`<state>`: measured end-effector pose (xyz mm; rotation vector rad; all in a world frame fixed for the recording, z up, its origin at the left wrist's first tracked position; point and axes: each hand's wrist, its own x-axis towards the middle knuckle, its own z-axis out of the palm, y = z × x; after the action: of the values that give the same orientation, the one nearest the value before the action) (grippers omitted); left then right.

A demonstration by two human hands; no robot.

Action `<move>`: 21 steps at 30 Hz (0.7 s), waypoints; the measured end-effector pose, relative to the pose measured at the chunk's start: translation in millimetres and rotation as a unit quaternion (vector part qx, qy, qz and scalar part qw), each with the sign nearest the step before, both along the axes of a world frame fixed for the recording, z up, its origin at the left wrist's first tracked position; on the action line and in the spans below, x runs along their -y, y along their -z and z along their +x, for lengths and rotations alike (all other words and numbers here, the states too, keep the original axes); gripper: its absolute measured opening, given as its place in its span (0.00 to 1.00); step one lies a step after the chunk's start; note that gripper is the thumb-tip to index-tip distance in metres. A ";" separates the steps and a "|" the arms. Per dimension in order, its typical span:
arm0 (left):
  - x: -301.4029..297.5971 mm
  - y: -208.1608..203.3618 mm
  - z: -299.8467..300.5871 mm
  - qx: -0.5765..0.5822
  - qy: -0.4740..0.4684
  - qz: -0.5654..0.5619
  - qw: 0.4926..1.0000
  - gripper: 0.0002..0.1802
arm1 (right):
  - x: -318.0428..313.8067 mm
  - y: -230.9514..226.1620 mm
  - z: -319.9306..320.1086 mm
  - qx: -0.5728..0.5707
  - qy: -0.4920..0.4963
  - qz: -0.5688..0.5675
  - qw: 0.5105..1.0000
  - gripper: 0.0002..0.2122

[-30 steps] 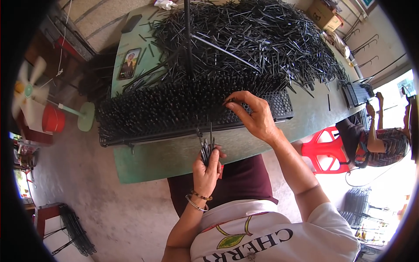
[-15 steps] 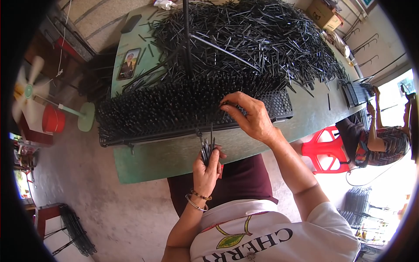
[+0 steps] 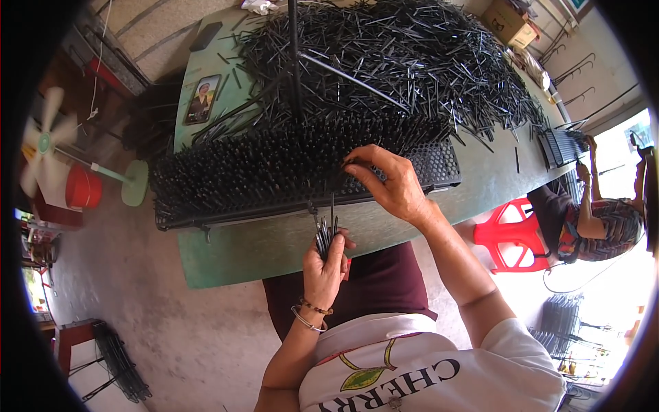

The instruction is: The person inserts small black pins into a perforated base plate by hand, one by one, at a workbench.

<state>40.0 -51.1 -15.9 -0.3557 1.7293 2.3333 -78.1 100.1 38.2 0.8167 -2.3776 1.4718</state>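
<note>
The surface carries a tray of black rods. Left fingers clasp a rod bundle; right fingers pinch together, contents unclear.

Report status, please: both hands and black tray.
Left hand gripping thin black sticks. Right hand at tray, hold unclear. Tray bristling, holes showing front right. No obstruction visible.

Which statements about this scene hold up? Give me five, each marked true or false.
1. The left hand holds thin black sticks. True.
2. The phone lies on the green table. True.
3. The right hand touches the phone. False: the right hand is over the perforated black tray.
4. A red seat stands to the person's right. True.
5. The loose pile is nearer the person than the tray. False: the loose pile lies beyond it.
</note>
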 end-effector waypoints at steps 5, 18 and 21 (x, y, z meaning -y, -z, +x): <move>-0.4 0.5 -0.1 -0.001 0.000 0.002 1.000 0.12 | 1.6 -1.3 0.2 -0.043 -0.026 0.033 0.998 0.08; -0.1 0.3 0.0 -0.004 -0.005 0.001 1.000 0.12 | 2.4 -5.5 2.8 -0.007 0.000 0.010 1.000 0.07; 0.0 -0.2 -0.5 0.000 -0.006 0.002 1.000 0.11 | 2.9 -6.2 3.7 -0.041 -0.009 0.034 0.999 0.07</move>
<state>39.6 -51.0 -15.7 -0.3666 1.7267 2.3457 -74.4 97.2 44.3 0.8987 -2.3762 1.3438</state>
